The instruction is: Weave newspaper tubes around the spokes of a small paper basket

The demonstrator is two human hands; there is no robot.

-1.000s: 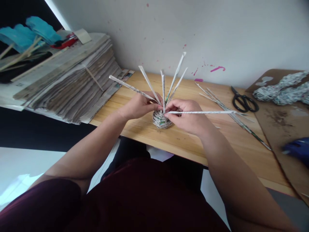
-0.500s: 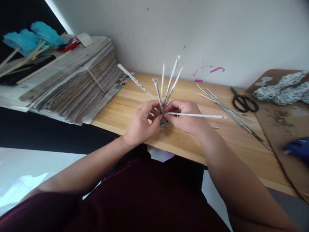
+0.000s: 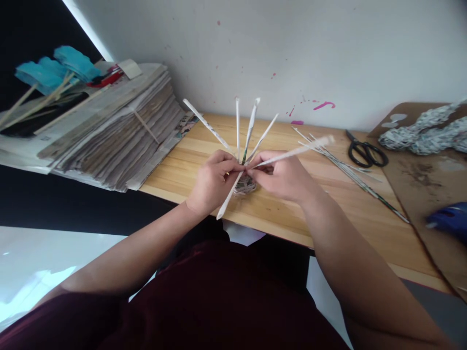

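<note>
A small basket woven from rolled paper (image 3: pixel 245 186) sits on the wooden table near its front edge, partly covered by my hands. Several white paper tubes (image 3: pixel 250 127) fan up and outward from its rim. My left hand (image 3: pixel 215 181) is closed at the rim, thumb and fingertips pinching a paper tube close to its base. My right hand (image 3: pixel 279 176) is closed too, pinching at the rim from the right. One blurred tube (image 3: pixel 299 151) extends right over that hand, and another tube (image 3: pixel 226 200) leans down toward me. The fingertips of both hands nearly meet.
Loose paper tubes (image 3: pixel 350 176) lie right of my hands, near black scissors (image 3: pixel 366 150). Farther right, a cardboard sheet (image 3: pixel 412 167) bears braided paper (image 3: pixel 419 136) and a blue object (image 3: pixel 448 218). A tall newspaper stack (image 3: pixel 116 133) with blue-topped sticks stands left, against the wall.
One tube that stood upright now leans down toward me. The tube at the right has swung upward from nearly level. My hands stay at the rim, with the left fingers closed tighter.
</note>
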